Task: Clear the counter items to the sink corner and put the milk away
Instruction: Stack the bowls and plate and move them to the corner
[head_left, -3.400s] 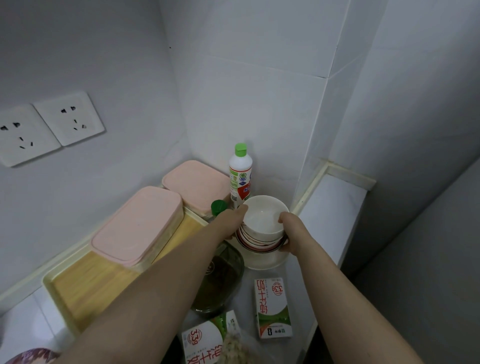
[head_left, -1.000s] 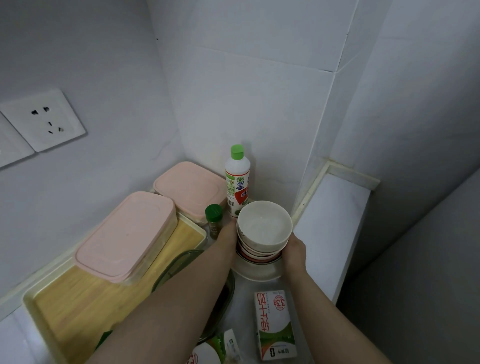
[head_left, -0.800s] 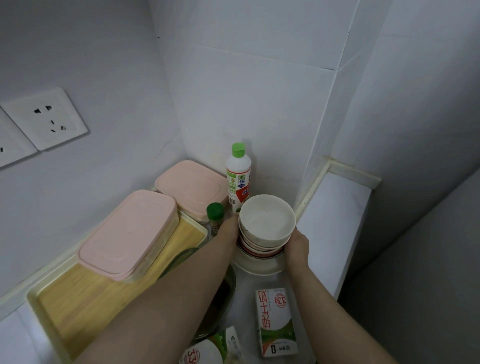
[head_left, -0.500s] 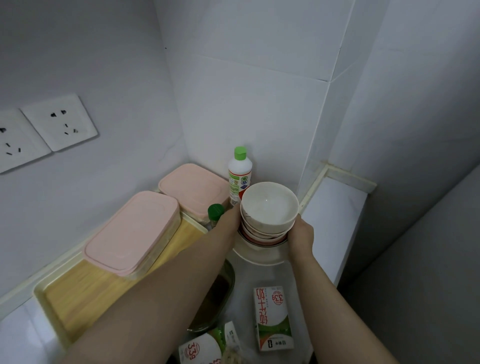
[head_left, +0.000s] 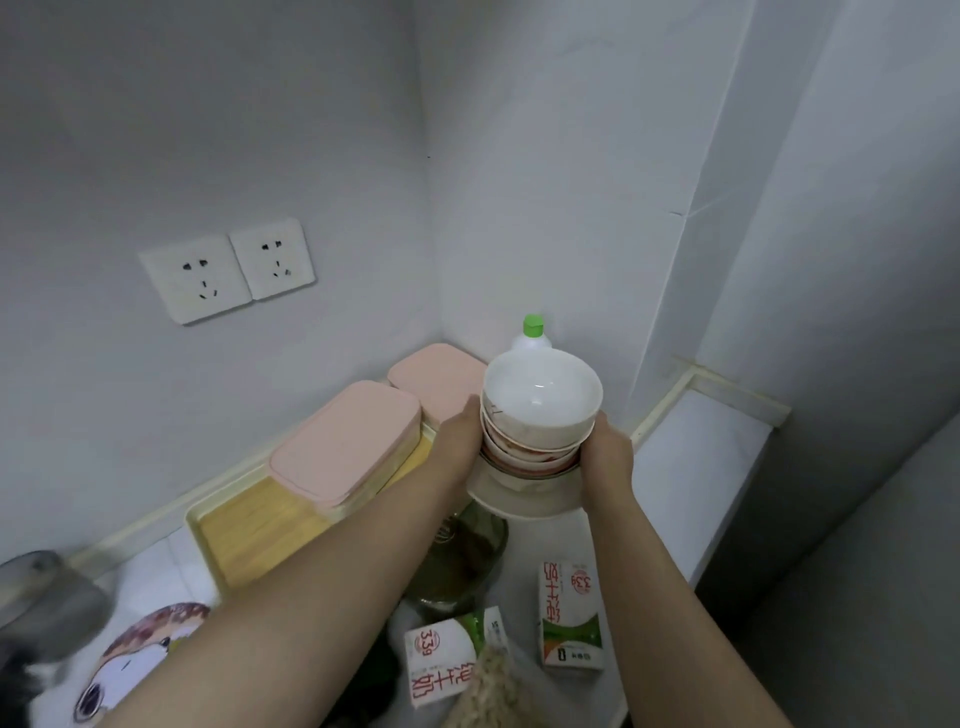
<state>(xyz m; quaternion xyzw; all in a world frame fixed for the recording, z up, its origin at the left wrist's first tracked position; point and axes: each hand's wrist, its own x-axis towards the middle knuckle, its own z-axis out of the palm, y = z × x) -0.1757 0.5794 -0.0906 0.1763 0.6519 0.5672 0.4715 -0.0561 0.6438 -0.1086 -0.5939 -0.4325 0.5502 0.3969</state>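
Observation:
A stack of white bowls with red rims (head_left: 540, 415), sitting on a white plate (head_left: 524, 493), is held up above the counter in the corner. My left hand (head_left: 460, 441) grips the stack's left side and my right hand (head_left: 608, 452) grips its right side. Two milk cartons lie on the white counter below: one (head_left: 571, 618) to the right, another (head_left: 441, 660) nearer me. A bottle with a green cap (head_left: 532, 332) stands behind the bowls, mostly hidden.
A wooden tray (head_left: 249, 530) along the left wall carries two pink-lidded boxes (head_left: 348, 441). A glass bowl (head_left: 462, 561) sits under my left arm. Wall sockets (head_left: 228, 267) are on the left wall. A raised white ledge (head_left: 696, 467) runs on the right.
Both hands have lifted the bowl stack with its plate off the counter and higher. The view has shifted, now showing more of the left wall and counter.

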